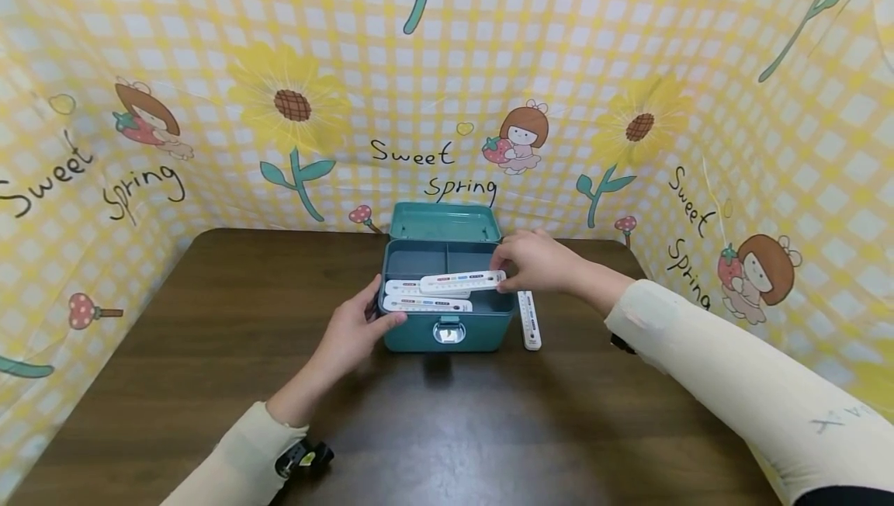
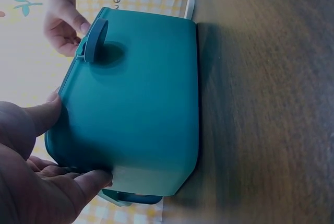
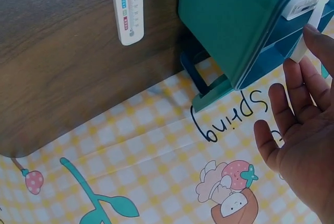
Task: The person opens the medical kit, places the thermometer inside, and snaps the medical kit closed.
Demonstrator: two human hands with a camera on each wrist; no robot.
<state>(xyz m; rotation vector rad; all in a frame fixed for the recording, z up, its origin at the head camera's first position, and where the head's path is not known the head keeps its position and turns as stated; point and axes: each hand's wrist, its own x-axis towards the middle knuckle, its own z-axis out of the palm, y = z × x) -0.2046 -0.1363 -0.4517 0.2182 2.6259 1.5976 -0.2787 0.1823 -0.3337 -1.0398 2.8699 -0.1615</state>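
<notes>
A teal storage box [image 1: 412,335] stands on the table with its lid [image 1: 445,221] swung open at the back. My left hand [image 1: 356,329] holds the box at its left front corner, thumb on the front and fingers along the side. Over the box opening, my right hand [image 1: 539,260] pinches the right end of a white thermometer [image 1: 457,282] between thumb and fingers. Beneath it inside the box lie more white thermometers, one along the front [image 1: 426,304] and one partly covered behind. Another thermometer [image 1: 529,324] lies on the table beside the box's right wall.
A divider [image 1: 447,259] splits the back of the box. The dark wooden table [image 1: 230,351] ends at a yellow checked cloth [image 1: 314,48] hanging behind and at both sides. A metal-look latch [image 1: 448,331] sits on the box front.
</notes>
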